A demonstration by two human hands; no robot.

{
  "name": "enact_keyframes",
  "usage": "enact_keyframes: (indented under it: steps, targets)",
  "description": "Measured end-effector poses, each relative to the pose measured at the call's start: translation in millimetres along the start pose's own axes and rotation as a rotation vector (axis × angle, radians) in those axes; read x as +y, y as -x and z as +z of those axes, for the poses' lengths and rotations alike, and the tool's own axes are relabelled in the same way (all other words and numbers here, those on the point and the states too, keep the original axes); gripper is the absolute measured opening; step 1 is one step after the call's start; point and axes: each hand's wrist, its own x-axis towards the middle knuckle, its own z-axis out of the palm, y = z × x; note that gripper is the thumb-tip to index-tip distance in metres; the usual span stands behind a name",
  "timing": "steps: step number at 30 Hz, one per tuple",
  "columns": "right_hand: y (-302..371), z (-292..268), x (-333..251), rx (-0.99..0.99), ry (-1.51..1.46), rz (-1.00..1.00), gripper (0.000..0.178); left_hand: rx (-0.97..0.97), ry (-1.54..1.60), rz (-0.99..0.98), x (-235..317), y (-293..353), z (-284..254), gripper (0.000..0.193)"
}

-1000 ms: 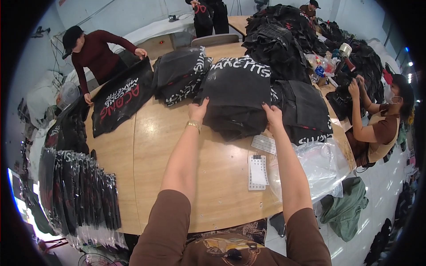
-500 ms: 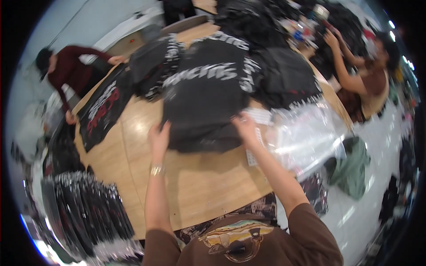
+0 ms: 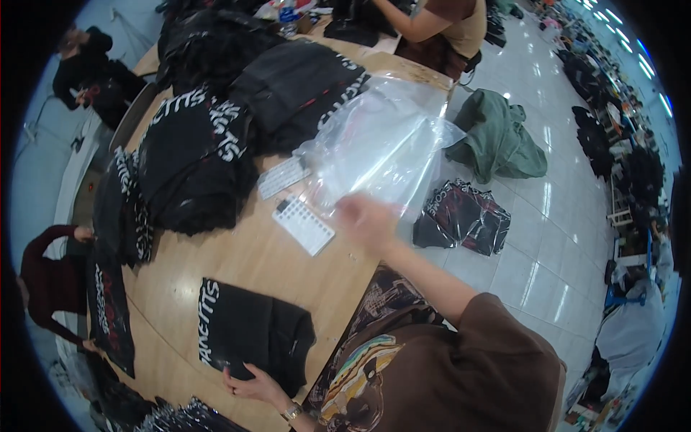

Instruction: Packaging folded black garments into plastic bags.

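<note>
One folded black garment [image 3: 259, 327] lies on the near part of the wooden bench [image 3: 169, 295], white lettering along its left edge. Left hand [image 3: 255, 389], metal-banded watch [image 3: 292, 412] at the wrist, touches the garment's near edge; whether its grip is clamped on the cloth or only resting there, cannot tell. Right hand [image 3: 363, 219], blurred, is at the near left edge of the clear plastic bags [image 3: 392, 140]; state of its grip cannot be told, nor whether it touches the plastic.

Just left of the right hand: a white card [image 3: 304, 229] with rows of dark marks. A second white card [image 3: 283, 177] lies just beyond it.

Farther along the bench: a thick stack of black garments [image 3: 191, 169] with white lettering, and to its right a second garment stack [image 3: 291, 83]. Left edge of the bench: a co-worker in dark red sleeves [image 3: 54, 270] has both hands on a black garment with red and white lettering [image 3: 111, 309].

Right of the bench, on the tiled floor [image 3: 536, 230]: a crumpled green cloth [image 3: 497, 137] and, nearer, black garments in clear wrapping [image 3: 464, 216].
</note>
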Motion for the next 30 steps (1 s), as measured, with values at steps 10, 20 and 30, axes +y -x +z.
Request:
enact_keyframes:
  steps: [10,20,30]
  targets:
    - [15.4,-86.3,267.7,0.399,-0.207,0.955,0.023,-0.912,1.075,1.224,310.3,68.7,46.8,0.018]
    - [-26.9,-93.1,197.3,0.429,-0.162,0.657,0.025,-0.68,0.749,1.31,396.4,99.0,102.8,0.015]
    - [-24.4,-67.1,136.3,0.272,0.739,0.231,0.045,-0.891,1.094,0.596,446.8,16.4,63.7,0.019]
